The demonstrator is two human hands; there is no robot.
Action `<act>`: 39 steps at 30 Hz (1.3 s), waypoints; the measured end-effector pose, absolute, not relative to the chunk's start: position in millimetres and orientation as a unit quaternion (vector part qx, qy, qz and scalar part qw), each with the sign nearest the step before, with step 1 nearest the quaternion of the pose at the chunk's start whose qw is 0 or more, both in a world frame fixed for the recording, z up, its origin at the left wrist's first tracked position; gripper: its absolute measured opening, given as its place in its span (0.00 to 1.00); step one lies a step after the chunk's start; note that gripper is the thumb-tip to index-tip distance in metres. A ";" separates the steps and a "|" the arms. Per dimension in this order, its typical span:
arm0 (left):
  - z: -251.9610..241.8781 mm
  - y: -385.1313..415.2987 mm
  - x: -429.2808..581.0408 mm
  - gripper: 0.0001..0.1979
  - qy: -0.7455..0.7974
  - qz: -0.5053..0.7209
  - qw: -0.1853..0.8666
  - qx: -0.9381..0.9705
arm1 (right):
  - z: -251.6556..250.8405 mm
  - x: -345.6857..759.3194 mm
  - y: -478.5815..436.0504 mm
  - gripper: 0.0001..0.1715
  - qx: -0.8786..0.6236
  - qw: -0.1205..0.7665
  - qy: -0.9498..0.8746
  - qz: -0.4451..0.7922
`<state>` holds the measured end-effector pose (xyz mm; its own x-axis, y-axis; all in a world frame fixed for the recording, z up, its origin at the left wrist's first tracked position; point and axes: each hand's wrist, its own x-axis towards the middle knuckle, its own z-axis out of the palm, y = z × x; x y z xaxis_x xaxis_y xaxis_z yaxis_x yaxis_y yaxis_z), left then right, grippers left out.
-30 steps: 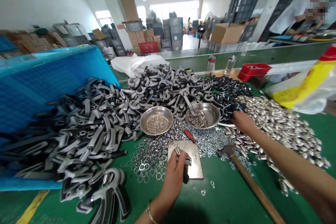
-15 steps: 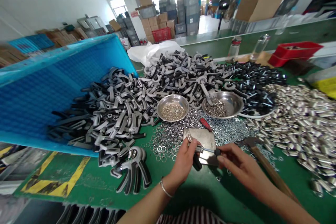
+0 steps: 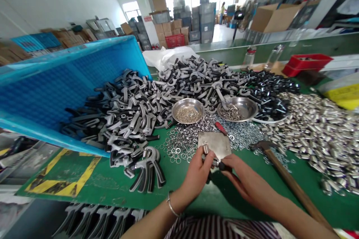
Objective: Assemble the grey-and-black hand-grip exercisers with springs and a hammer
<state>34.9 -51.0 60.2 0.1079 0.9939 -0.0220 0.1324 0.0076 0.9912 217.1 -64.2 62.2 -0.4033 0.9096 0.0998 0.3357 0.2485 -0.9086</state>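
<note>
My left hand (image 3: 196, 173) is closed around a partly hidden hand gripper part, from which a coil spring (image 3: 205, 148) sticks up. My right hand (image 3: 244, 174) grips a black knob (image 3: 223, 166) whose metal shank now meets that part. Both hands are above the front edge of a flat metal plate (image 3: 215, 142). To the left of them, several grey and black hand grippers (image 3: 148, 170) lie together, springs showing. A large heap of grey and black handles (image 3: 140, 115) spreads behind.
A blue crate (image 3: 75, 78) lies tipped at left. Two steel bowls (image 3: 188, 119) (image 3: 249, 110) hold small metal parts. Rings (image 3: 179, 153) surround the plate, with a red-handled tool (image 3: 221, 128) behind. A hammer (image 3: 288, 177), silver cylinders (image 3: 322, 138) and black knobs (image 3: 272, 89) lie right.
My right hand has moved left, bringing the black knob close against the part in my left hand; less of its metal shank shows. The camera view has shifted slightly.
</note>
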 end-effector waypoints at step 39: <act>46.3 -81.9 1.8 0.11 0.424 0.390 0.420 0.701 | 36.5 184.5 -90.0 0.40 -0.425 0.170 -0.568 0.684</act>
